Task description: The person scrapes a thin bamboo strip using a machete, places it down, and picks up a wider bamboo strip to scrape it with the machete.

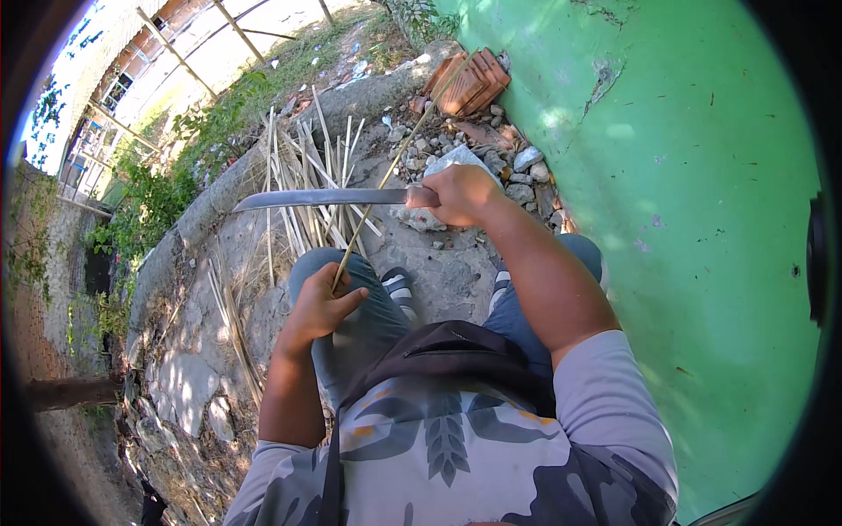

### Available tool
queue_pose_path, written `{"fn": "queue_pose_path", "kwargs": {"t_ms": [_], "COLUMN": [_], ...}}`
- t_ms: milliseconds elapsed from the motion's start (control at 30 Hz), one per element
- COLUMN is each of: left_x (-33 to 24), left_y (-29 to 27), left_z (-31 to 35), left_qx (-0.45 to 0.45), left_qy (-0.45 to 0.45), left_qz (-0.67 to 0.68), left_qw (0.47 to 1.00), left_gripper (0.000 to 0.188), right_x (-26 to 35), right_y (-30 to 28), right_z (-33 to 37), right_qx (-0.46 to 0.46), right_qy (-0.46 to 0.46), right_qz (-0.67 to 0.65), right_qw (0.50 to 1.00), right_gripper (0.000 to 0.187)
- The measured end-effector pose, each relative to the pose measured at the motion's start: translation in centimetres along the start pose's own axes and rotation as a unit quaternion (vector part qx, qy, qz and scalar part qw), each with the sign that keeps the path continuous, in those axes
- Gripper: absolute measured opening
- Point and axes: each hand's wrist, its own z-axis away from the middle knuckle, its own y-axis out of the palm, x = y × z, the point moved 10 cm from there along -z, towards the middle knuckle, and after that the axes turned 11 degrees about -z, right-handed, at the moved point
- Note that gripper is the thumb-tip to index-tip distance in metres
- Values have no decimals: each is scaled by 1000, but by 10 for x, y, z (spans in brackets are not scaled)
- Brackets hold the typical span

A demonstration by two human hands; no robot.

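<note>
My right hand [458,195] is closed round the brown handle of a machete [324,197], whose long blade points left, level across my lap. In my left hand [324,302], near my left knee, is the lower end of a thin bamboo strip [358,232]. The strip slants up and to the right, and the blade crosses it near the handle. Whether the edge touches the strip I cannot tell. Beyond the blade a heap of pale split bamboo strips [303,162] lies on the ground.
A green wall [684,219] runs along my right. Stacked clay roof tiles [474,83] and rubble [526,162] lie against it. A low concrete edge [197,215] curves along the left, with plants beyond. More split strips [230,320] lie by my left side.
</note>
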Motion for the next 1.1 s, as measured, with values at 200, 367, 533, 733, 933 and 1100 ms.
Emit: {"fn": "queue_pose_path", "kwargs": {"t_ms": [200,367,533,733,933,1100], "left_x": [-3,0,-2,-3,-1,4], "left_y": [0,1,0,0,-1,0], "left_z": [-1,0,-1,-1,1,1], "left_qx": [-2,1,-7,-1,-4,-1], "left_qy": [5,-7,12,15,1,19], "left_qz": [-9,7,-19,-23,-14,-26], "left_qw": [1000,1000,1000,1000,1000,999], "left_gripper": [34,34,35,36,36,36], "right_x": [-10,9,-2,-29,23,9], "right_y": [-1,6,1,-14,9,5], "right_z": [0,3,-1,2,5,5], "right_qx": [-58,-30,10,-58,-10,22], "right_qy": [-7,-34,-18,31,-48,-24], "right_qz": [-73,-54,9,-78,-36,-44], "right_qw": [996,998,1000,995,998,998], "right_gripper": [22,23,25,27,24,23]}}
